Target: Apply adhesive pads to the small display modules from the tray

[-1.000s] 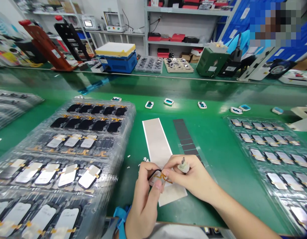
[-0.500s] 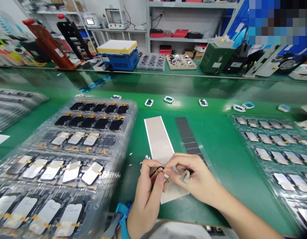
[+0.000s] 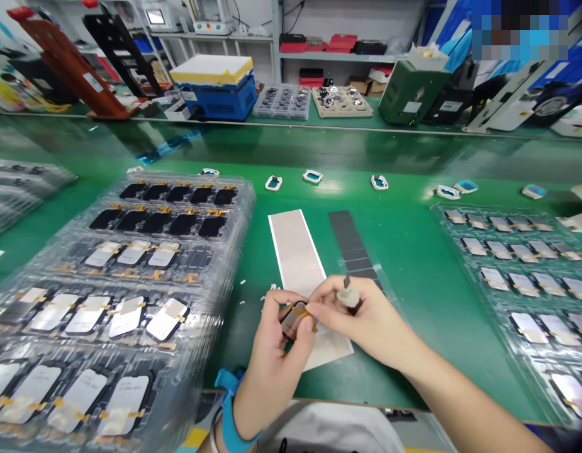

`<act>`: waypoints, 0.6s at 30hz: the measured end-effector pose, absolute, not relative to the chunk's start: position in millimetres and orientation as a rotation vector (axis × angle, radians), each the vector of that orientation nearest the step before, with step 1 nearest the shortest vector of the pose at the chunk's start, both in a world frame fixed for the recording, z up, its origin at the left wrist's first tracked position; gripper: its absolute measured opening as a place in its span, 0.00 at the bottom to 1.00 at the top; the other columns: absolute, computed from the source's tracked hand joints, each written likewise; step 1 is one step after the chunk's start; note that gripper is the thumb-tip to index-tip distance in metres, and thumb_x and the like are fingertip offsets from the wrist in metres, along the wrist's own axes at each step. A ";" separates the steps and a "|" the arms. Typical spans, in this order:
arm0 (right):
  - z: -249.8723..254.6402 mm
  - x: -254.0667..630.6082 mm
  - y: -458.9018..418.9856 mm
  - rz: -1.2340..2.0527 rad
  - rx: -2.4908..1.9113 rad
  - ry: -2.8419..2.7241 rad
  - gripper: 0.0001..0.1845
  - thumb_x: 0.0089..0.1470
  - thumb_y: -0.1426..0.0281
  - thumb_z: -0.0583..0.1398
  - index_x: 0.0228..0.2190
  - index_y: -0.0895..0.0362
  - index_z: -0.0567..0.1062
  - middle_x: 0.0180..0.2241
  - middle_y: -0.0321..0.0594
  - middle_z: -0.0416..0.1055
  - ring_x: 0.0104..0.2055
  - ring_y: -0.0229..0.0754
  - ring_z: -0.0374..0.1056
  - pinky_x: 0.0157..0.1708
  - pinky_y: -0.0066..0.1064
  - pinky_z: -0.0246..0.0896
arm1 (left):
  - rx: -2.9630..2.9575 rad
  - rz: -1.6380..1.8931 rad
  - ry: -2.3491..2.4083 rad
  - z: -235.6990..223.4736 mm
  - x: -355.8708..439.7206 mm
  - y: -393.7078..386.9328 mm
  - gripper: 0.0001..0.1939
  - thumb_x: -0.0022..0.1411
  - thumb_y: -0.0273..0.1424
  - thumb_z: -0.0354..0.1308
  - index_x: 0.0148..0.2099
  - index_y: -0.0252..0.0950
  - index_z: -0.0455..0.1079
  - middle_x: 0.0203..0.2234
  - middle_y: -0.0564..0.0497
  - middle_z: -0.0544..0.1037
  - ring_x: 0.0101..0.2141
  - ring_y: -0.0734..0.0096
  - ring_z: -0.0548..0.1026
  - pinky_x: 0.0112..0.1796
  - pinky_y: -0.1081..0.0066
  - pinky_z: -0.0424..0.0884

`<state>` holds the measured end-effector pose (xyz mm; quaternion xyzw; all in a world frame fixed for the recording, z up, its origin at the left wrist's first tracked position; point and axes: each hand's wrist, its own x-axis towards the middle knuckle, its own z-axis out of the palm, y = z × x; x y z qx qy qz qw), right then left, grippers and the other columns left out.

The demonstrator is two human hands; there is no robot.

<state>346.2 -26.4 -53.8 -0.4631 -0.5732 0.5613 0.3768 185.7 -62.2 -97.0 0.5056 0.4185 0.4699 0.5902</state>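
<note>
My left hand is closed around the edges of a small display module, dark-rimmed with a greyish face and orange flex strips. The thumb lies across its near side. My right hand pinches at the module's right edge, by the orange strip, and its fingertips meet the left hand's. Tucked among the right hand's curled fingers is a pale piece with a dark tip; what it is I cannot make out. Below the hands lies a long beige sheet with white borders. A strip of dark grey stickers lies beside it.
A stack of clear trays with display modules stands at left, and another tray at right. White scraps lie near the left hand. Several small white-rimmed frames sit along the back, before a raised ledge with a blue box.
The module has tilted so its greyish face shows more, where mainly its edge showed before. The dark tip now stands up from the right hand. The whole view has shifted slightly.
</note>
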 end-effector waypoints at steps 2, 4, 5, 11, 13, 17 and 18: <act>-48.7 353.3 -29.2 1.320 -1.191 -1.465 0.17 0.59 0.55 0.62 0.28 0.54 0.74 0.23 0.31 0.63 0.25 0.35 0.58 0.26 0.29 0.57 | 1.206 1.092 0.985 -95.8 185.8 -62.2 0.07 0.74 0.37 0.51 0.46 0.40 0.58 0.26 0.58 0.66 0.24 0.77 0.64 0.26 0.79 0.61; -45.1 364.0 -36.2 1.190 -1.178 -1.508 0.22 0.65 0.54 0.55 0.25 0.54 0.73 0.28 0.35 0.65 0.32 0.38 0.63 0.34 0.31 0.61 | 1.270 1.075 0.996 -95.6 185.4 -62.6 0.06 0.75 0.36 0.49 0.45 0.40 0.58 0.26 0.58 0.67 0.25 0.76 0.66 0.28 0.78 0.63; -45.1 369.7 -41.4 1.132 -1.171 -1.535 0.25 0.67 0.54 0.52 0.24 0.54 0.73 0.30 0.37 0.66 0.35 0.39 0.65 0.37 0.32 0.62 | 1.317 1.059 1.000 -95.7 184.9 -62.9 0.05 0.76 0.35 0.48 0.44 0.40 0.58 0.26 0.57 0.69 0.26 0.76 0.68 0.29 0.77 0.64; -76.4 389.7 -80.0 1.042 -1.244 -1.414 0.18 0.70 0.62 0.51 0.31 0.54 0.73 0.31 0.36 0.68 0.31 0.36 0.68 0.30 0.28 0.65 | 1.662 0.929 1.058 -93.0 184.1 -63.0 0.02 0.74 0.30 0.49 0.44 0.40 0.61 0.30 0.56 0.75 0.27 0.75 0.73 0.31 0.76 0.65; -87.8 388.7 -86.7 1.013 -1.267 -1.372 0.11 0.68 0.66 0.55 0.33 0.53 0.73 0.33 0.37 0.69 0.35 0.36 0.71 0.33 0.26 0.68 | 1.733 0.925 1.132 -90.9 186.6 -61.5 0.03 0.73 0.29 0.50 0.43 0.40 0.62 0.30 0.56 0.76 0.29 0.74 0.75 0.32 0.75 0.66; -95.1 380.8 -85.1 0.913 -1.279 -1.314 0.01 0.63 0.70 0.61 0.36 0.53 0.74 0.37 0.38 0.71 0.40 0.36 0.73 0.38 0.24 0.73 | 1.754 0.995 1.304 -88.4 192.4 -57.5 0.04 0.74 0.29 0.49 0.45 0.41 0.65 0.38 0.53 0.79 0.34 0.72 0.77 0.36 0.74 0.68; -94.4 378.4 -82.4 0.899 -1.276 -1.309 0.01 0.63 0.71 0.61 0.36 0.54 0.73 0.37 0.38 0.71 0.40 0.36 0.74 0.38 0.25 0.74 | 1.759 0.988 1.333 -88.3 193.2 -56.5 0.05 0.74 0.29 0.49 0.46 0.41 0.65 0.40 0.52 0.79 0.35 0.71 0.77 0.37 0.73 0.68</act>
